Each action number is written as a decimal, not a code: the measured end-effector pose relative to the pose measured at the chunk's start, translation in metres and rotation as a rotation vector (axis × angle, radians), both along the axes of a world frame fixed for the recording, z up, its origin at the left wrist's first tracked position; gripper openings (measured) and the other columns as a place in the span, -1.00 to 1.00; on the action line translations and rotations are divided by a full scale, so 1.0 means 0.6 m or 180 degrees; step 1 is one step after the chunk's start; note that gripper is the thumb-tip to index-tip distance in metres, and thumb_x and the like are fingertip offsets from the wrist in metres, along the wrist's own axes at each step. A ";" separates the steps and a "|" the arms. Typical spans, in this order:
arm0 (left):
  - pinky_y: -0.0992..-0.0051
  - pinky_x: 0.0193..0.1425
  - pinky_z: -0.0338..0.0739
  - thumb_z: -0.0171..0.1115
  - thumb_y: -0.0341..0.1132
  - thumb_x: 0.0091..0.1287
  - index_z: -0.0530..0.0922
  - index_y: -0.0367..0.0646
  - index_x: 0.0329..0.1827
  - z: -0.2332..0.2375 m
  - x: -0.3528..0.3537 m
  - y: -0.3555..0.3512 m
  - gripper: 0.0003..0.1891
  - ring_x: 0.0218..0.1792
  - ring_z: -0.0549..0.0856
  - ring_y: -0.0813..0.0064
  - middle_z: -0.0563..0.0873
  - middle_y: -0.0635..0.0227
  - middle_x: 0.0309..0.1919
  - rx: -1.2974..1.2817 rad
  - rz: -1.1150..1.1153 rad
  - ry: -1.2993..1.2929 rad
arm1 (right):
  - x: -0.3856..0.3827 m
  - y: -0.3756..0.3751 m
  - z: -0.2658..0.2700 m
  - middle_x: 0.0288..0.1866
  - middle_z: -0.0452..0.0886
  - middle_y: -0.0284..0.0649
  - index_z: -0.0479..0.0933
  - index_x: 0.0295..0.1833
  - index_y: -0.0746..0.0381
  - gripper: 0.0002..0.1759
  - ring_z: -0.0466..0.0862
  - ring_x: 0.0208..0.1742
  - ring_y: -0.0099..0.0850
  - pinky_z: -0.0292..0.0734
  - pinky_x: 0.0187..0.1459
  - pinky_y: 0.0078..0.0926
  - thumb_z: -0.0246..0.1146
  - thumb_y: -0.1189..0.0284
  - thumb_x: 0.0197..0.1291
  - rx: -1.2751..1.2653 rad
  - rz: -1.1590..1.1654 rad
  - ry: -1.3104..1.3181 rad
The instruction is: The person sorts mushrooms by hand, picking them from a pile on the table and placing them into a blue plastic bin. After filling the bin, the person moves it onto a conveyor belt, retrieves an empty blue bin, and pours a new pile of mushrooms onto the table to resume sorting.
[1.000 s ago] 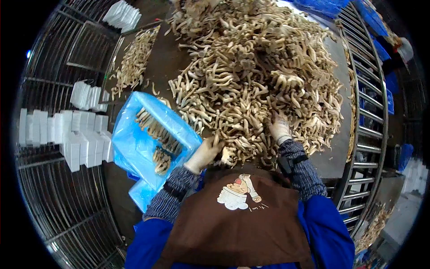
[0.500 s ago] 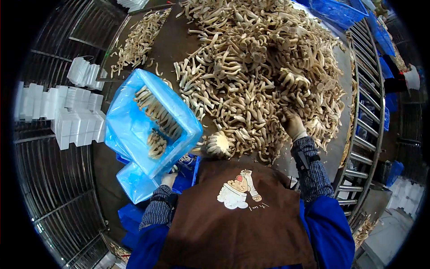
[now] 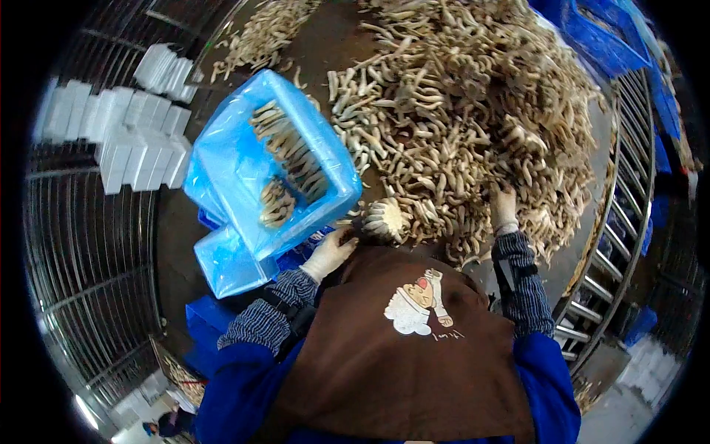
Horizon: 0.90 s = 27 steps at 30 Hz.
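My left hand (image 3: pixel 330 254), in a pale glove, is between the blue bag and my apron, its fingers stretched out toward a mushroom cluster (image 3: pixel 386 221) with a pale cut base. It holds nothing. My right hand (image 3: pixel 504 209), also gloved, reaches into the near side of a big heap of mushrooms (image 3: pixel 444 159). Its fingers are curled down among the stems, and what they grip is hidden. Left of the heap stands a container lined with a blue plastic bag (image 3: pixel 222 159). Inside it a row of mushrooms (image 3: pixel 290 148) lies along one wall, with a smaller bunch (image 3: pixel 277 203) beside it.
A smaller spread of mushrooms (image 3: pixel 270 37) lies at the far left of the table. White foam blocks (image 3: pixel 122 137) are stacked on the left. A metal roller conveyor (image 3: pixel 610 222) runs along the right, with a blue crate (image 3: pixel 592 33) at its far end.
My left hand has come out from beside the bag's near edge and moved right, toward the cut cluster. My right hand stays at the heap. The whole view has shifted slightly.
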<state>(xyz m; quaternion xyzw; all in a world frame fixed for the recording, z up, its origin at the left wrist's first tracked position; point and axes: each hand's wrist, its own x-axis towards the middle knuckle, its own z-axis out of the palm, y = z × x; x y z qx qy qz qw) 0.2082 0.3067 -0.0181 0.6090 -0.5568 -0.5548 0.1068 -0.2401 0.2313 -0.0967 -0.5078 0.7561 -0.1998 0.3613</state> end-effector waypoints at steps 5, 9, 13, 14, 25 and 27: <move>0.35 0.13 0.48 0.14 -0.17 0.38 0.49 -0.32 0.12 -0.002 -0.064 -0.062 -0.60 0.01 0.63 0.16 0.65 -0.01 -0.07 -0.0821 0.0083 0.0850 | 0.133 -0.023 0.126 0.01 0.61 -0.06 0.46 0.17 0.26 -0.61 0.53 0.10 -0.33 0.45 0.14 -0.32 0.16 0.54 0.20 -0.0192 -0.0416 -0.1528; 0.55 -0.13 0.58 0.08 0.04 0.40 0.37 -0.20 0.28 -0.004 -0.152 -0.120 -0.44 -0.11 0.64 0.49 0.62 0.29 0.01 0.1399 0.1044 0.3542 | 0.269 -0.018 0.224 0.10 0.56 -0.03 0.47 0.16 0.27 -0.62 0.52 0.17 -0.23 0.40 0.20 -0.30 0.16 0.53 0.19 -0.1032 0.1477 -0.1493; 0.61 -0.20 0.57 0.09 -0.13 0.44 0.51 -0.13 0.16 0.041 -0.164 -0.141 -0.64 -0.22 0.65 0.56 0.65 0.40 -0.05 0.1714 0.1334 0.3817 | 0.260 -0.005 0.229 0.24 0.46 -0.02 0.39 0.25 0.26 -0.50 0.38 0.33 -0.08 0.19 0.38 -0.21 0.21 0.50 0.15 -0.1517 0.2037 -0.0802; 0.61 -0.18 0.57 0.08 -0.30 0.43 0.51 -0.16 0.14 0.018 -0.146 -0.133 -0.72 -0.22 0.65 0.58 0.65 0.42 -0.08 0.1563 0.1220 0.3665 | 0.245 -0.002 0.223 0.32 0.38 0.03 0.37 0.28 0.25 -0.47 0.36 0.36 -0.11 0.23 0.37 -0.26 0.22 0.46 0.17 -0.0958 0.1404 -0.1992; 0.60 -0.35 0.46 0.23 -0.32 0.31 0.60 -0.23 -0.10 -0.034 0.135 0.074 -0.80 -0.40 0.54 0.64 0.61 0.48 -0.37 0.1923 0.0861 0.0635 | -0.030 -0.202 0.162 0.58 -0.18 -0.04 -0.14 0.55 0.09 -0.11 -0.04 0.56 -0.11 -0.11 0.51 -0.16 0.20 0.32 0.22 -0.0114 0.2516 0.3430; 0.53 -0.34 0.48 0.22 -0.28 0.30 0.61 -0.26 -0.16 -0.089 0.191 0.104 -0.79 -0.40 0.57 0.57 0.62 0.37 -0.41 0.1580 0.0609 -0.0406 | -0.025 -0.263 0.198 0.60 -0.31 -0.06 -0.24 0.57 0.02 -0.07 0.04 0.54 -0.10 0.00 0.50 -0.19 0.16 0.39 0.22 0.1053 0.3015 0.3805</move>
